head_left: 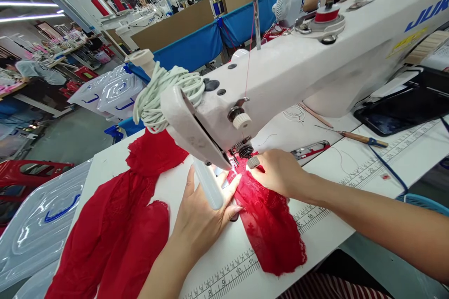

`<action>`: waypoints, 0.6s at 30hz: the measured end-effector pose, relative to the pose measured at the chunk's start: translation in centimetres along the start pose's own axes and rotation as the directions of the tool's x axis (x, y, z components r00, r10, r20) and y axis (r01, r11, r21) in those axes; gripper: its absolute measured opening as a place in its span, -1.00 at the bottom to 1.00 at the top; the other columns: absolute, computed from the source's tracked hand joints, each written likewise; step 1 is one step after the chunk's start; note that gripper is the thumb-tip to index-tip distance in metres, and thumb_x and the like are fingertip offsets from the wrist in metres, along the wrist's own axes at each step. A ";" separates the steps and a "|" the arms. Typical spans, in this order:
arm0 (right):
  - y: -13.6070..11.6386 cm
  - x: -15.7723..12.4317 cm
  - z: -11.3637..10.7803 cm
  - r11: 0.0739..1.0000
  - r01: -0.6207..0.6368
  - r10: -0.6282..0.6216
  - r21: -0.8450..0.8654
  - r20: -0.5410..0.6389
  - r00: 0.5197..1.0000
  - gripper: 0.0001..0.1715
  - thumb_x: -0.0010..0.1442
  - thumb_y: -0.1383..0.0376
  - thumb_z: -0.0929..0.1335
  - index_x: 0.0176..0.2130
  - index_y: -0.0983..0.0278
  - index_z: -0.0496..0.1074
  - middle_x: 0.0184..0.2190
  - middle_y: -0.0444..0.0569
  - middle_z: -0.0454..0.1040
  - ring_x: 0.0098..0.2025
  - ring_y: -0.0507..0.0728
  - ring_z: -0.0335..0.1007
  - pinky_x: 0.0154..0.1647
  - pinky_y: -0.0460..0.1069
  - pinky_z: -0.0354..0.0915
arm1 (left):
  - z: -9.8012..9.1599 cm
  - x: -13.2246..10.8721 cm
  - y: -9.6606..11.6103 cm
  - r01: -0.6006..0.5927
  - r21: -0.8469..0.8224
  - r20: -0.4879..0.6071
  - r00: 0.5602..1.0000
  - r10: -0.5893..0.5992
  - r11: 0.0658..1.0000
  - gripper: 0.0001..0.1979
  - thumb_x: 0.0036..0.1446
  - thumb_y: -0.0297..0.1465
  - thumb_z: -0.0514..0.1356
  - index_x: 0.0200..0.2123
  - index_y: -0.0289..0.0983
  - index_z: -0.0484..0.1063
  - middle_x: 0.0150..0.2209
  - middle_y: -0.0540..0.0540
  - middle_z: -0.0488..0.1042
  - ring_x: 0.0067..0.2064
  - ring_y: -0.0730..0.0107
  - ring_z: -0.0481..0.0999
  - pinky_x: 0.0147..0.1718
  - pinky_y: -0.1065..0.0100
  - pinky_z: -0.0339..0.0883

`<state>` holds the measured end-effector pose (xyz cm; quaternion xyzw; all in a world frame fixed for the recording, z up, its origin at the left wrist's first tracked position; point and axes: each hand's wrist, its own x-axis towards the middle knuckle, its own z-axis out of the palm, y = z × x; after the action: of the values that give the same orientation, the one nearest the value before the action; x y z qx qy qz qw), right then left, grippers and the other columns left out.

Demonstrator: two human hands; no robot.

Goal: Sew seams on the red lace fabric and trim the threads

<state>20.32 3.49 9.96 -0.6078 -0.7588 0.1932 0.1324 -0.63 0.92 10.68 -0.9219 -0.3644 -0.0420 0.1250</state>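
A strip of red lace fabric [270, 224] runs under the needle area of a white sewing machine [280, 60], its loose end hanging toward the front of the table. My left hand [203, 210] lies flat left of the needle, fingers spread, with index finger and thumb at the fabric's left edge. A translucent white bar [209, 184] on the machine covers part of that hand. To the right of the needle, my right hand [284, 173] is closed on the lace, its fingertips partly hidden by a small knob. More red fabric [115, 215] is bunched on the table's left side.
Right of the machine are a screwdriver-like tool [361, 138], red-handled snips [310, 149] and a dark phone-like device [403, 103]. Printed rulers [231, 273] line the table's front. Pale cord [171, 91] hangs over the machine head. Lidded plastic boxes [45, 219] stand at left.
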 end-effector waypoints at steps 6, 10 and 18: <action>0.0 0.0 0.1 1.000 0.009 -0.009 -0.007 -0.023 1.000 -0.78 -0.03 0.38 0.22 -0.63 0.25 0.09 -0.69 -0.18 0.14 -0.60 -0.01 -0.14 -0.53 -0.03 -0.20 | 0.2 -0.1 -0.2 0.016 -0.007 0.013 1.000 -0.016 1.000 -0.57 0.19 -0.16 0.07 0.10 -0.14 0.34 0.09 -0.14 0.43 0.15 -0.16 0.29 0.14 -0.25 0.03; -0.1 0.0 0.1 1.000 0.012 -0.012 -0.017 -0.022 1.000 -0.79 -0.02 0.38 0.23 -0.62 0.26 0.11 -0.69 -0.18 0.15 -0.60 -0.02 -0.14 -0.54 -0.04 -0.19 | 0.3 -0.2 -0.2 0.013 -0.002 0.004 1.000 -0.013 1.000 -0.56 0.19 -0.15 0.07 0.10 -0.15 0.34 0.09 -0.14 0.43 0.17 -0.16 0.27 0.13 -0.26 0.02; -0.4 -0.4 0.1 0.994 0.077 -0.082 -0.075 -0.064 0.995 -0.70 0.13 0.30 0.21 -0.61 0.26 0.24 -0.57 -0.14 0.33 -0.54 -0.01 0.00 -0.51 -0.05 -0.15 | 0.5 0.1 0.5 -0.060 0.061 -0.042 0.997 0.063 0.996 -0.51 0.20 -0.10 0.04 0.06 -0.28 0.36 0.09 -0.27 0.41 0.18 -0.14 0.28 0.10 -0.20 0.11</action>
<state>20.07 3.00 10.08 -0.5876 -0.7840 0.1397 0.1432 -0.21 0.75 10.15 -0.9273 -0.3342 -0.0474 0.1616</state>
